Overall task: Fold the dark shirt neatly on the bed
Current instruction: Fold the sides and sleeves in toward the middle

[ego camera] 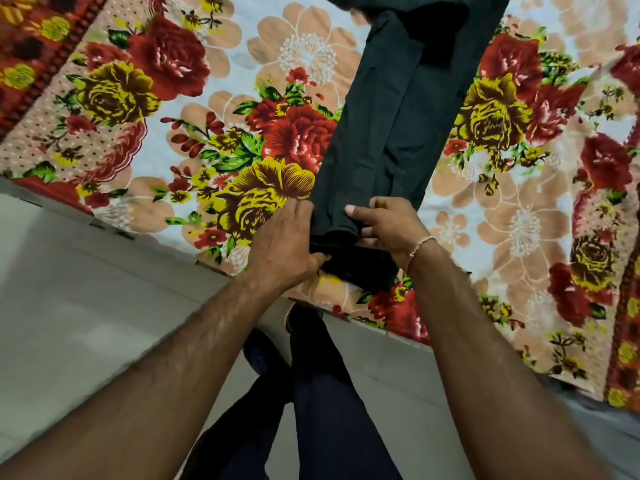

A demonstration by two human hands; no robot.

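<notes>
The dark shirt (391,133) lies on the bed (194,109) as a long, narrow strip that runs from the top edge of the frame, right of center, down to the near edge of the mattress at lower center. A lengthwise crease runs down its middle, where one layer overlaps another. Its near end is doubled up into a thick, darker roll or fold just above the mattress edge.

Both hands meet at that near end. The left hand (284,244) comes in from the lower left of the frame; its fingers are curled and its thumb tucks under the bunched cloth, so it grips the left side of the fold. The right hand (384,223) comes in from the lower right; its fingers bend over the top of the folded end and its thumb is pressed to the right side of the cloth, so it also holds the fabric. A thin thread bracelet (420,245) circles the right wrist.

The bed is covered with a floral sheet of red and yellow roses and peach blossoms on a pale ground, with a red patterned border at the upper left and far right of the frame. Below the mattress edge, a pale floor (86,289) fills the lower left, and the person's legs in dark trousers (322,410) show at bottom center between the two forearms.
</notes>
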